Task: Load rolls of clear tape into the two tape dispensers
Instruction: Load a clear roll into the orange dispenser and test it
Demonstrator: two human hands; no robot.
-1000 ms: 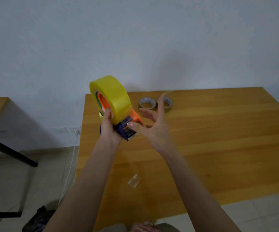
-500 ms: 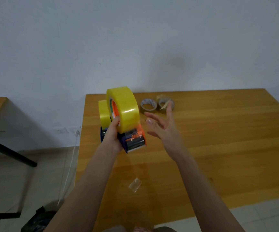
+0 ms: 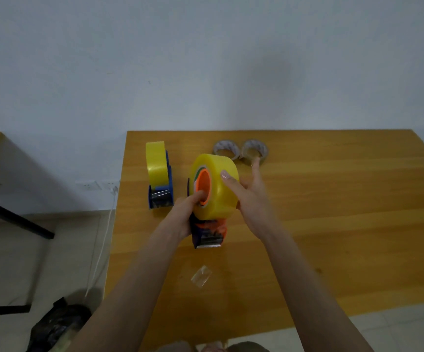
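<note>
- Lying nearest on the table (image 3: 333, 199): a scrap of clear tape (image 3: 200, 276), prob a torn-off bit, well apart from both hands.
- Gripping the held dispenser (image 3: 209, 235) w/ the left hand (image 3: 183, 219), fingers clamped round the frame, one digit poking into the orange hub (image 3: 204, 186). Guessing that's for bracing it while the roll gets seated.
- Pressing the right hand (image 3: 253, 199) against the right side of the big roll (image 3: 218, 199), fingers (image 3: 255, 168) straight and a bit apart, thumb lying across the tread. Pushing rather than pinching, imo.
- Pointing the serrated blade end toward the camera; can't tell if it's resting on the table or hanging just above, or if the tape end is threaded yet.
- Looking fat, glossy, see-thru w/ a yellow tint, and wrapping round the hub, so prob nearly loaded.
- Standing further back on the left: the second dispenser (image 3: 161, 199), blue, upright, already carrying a yellow roll (image 3: 156, 163).
- Sitting by the wall, just beside each other: left spare roll (image 3: 225, 143) and right spare roll (image 3: 254, 143), neither being held.
</note>
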